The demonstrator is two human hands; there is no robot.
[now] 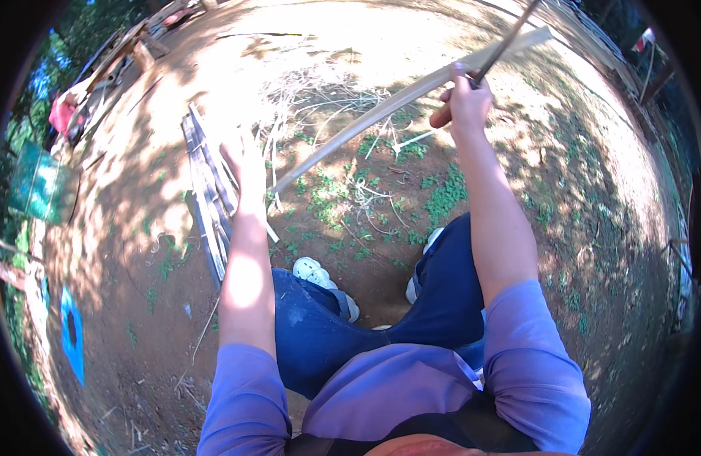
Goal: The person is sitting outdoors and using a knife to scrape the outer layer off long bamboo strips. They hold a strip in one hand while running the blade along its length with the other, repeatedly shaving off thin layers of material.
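Note:
My right hand, raised at the upper right, is closed around the wooden handle of a long-bladed knife. The knife's dark, narrow blade points up and away. A long pale split-bamboo strip slants past the same hand, its lower end near my left wrist; whether the fingers grip it too is hard to see. My left hand reaches forward beside several dark bamboo strips on the ground. Its fingers look apart with nothing visible in them, though sunlight washes them out.
Thin pale shavings lie tangled on the dirt ahead, with small green weeds nearby. My white clogs are planted below. At the left are a green container and a blue flat piece. Logs lie at the far left.

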